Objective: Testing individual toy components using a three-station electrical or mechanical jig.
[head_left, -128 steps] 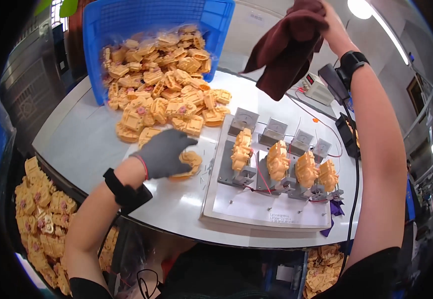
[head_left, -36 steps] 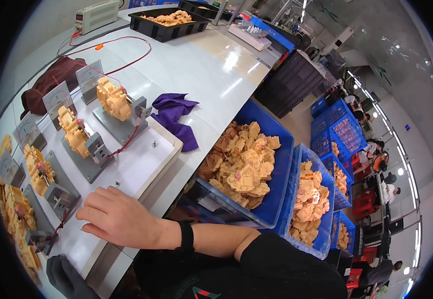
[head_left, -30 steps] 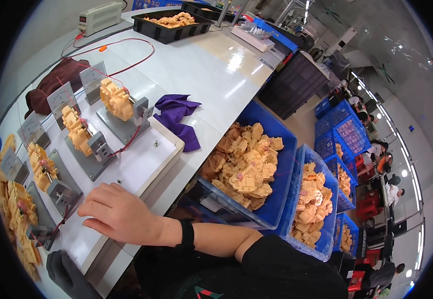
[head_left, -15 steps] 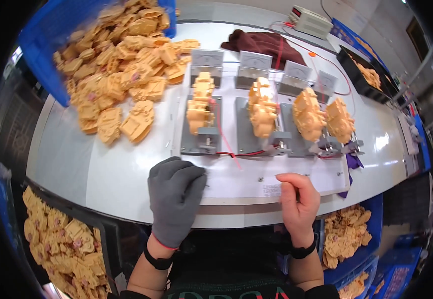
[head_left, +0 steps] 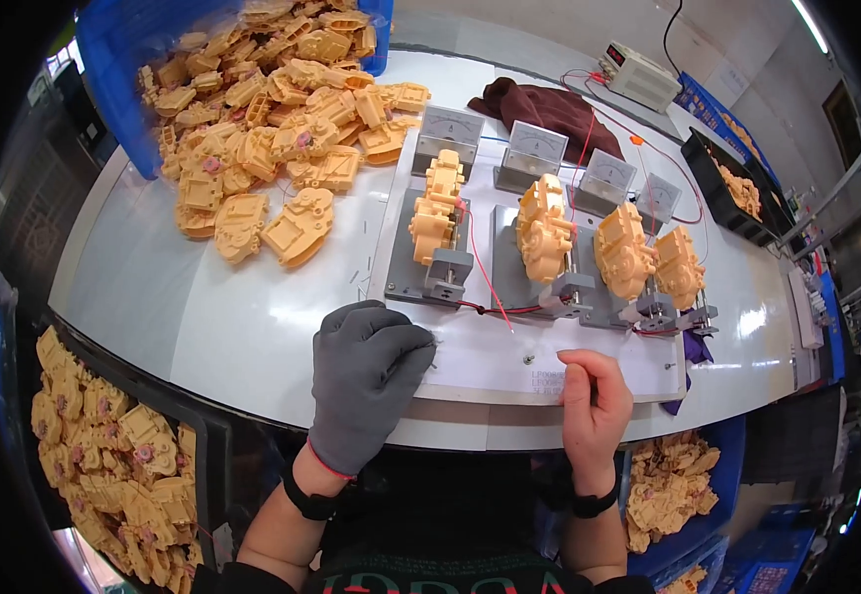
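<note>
My left hand point(head_left: 366, 381), in a grey glove, rests at the front left of a white board point(head_left: 480, 381). Its fingers are curled together, and whatever they may hold is hidden. My right hand point(head_left: 596, 406) is bare and closed at the board's front edge, thumb against bent index finger, with nothing showing in it. Beyond the hands, a row of grey fixtures point(head_left: 505, 282) carries upright tan plastic gear housings point(head_left: 437, 213), point(head_left: 546, 238), point(head_left: 623, 252), point(head_left: 681, 267). Behind each stands an analog meter point(head_left: 534, 148). A loose red wire point(head_left: 490, 277) hangs from the leftmost housing.
Tan housings spill from a blue crate point(head_left: 118, 99) at the far left. A black bin point(head_left: 59, 332) and a blue bin point(head_left: 727, 475) of parts stand below the table's front. A brown cloth point(head_left: 539, 111), a power supply point(head_left: 638, 77) and a black tray point(head_left: 700, 163) lie farther back.
The whole view has shifted and tilted slightly, so the fixtures and crate appear farther right. Both hands stay closed near the board's front edge; the housings stay on their fixtures.
</note>
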Demonstrator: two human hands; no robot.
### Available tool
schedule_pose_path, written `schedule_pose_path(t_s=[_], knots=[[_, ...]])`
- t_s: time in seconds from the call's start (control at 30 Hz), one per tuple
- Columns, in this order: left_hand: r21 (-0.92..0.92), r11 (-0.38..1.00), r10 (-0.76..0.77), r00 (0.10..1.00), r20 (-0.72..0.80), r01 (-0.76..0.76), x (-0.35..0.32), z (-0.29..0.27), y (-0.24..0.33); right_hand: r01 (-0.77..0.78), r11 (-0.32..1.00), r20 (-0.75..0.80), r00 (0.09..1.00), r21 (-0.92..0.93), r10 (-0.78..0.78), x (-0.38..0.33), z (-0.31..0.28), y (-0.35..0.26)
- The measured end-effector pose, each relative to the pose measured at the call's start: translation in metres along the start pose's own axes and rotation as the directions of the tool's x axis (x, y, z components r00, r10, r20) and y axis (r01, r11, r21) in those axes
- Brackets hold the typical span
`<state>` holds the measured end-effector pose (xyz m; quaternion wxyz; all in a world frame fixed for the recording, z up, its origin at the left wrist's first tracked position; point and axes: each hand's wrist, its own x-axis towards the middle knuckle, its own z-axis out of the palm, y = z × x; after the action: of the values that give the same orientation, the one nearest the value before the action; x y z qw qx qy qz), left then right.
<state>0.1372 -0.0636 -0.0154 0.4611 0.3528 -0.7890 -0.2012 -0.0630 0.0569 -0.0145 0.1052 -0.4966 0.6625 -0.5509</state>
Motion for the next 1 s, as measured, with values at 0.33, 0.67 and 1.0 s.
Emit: schedule_pose_path(t_s=[0.33, 0.67, 1.0], knots=[[0.03, 0.999, -0.009, 1.0, -0.008, 0.01, -0.005, 0.001, 0.0, 0.041, 0.999, 0.007, 0.999, 0.007, -0.041, -0.001, -0.001, 0.002], [0.021, 0.999, 0.026, 0.999, -0.022, -0.026, -0.004, 0.002, 0.002, 0.118, 0.988, 0.069, 0.99, 0.102, -0.126, 0.0, 0.0, -0.011], [0.007, 1.0, 0.013, 0.998, -0.058, -0.013, -0.005, 0.0, 0.006, 0.229, 0.95, 0.192, 0.943, 0.21, -0.27, 0.02, 0.059, -0.042]])
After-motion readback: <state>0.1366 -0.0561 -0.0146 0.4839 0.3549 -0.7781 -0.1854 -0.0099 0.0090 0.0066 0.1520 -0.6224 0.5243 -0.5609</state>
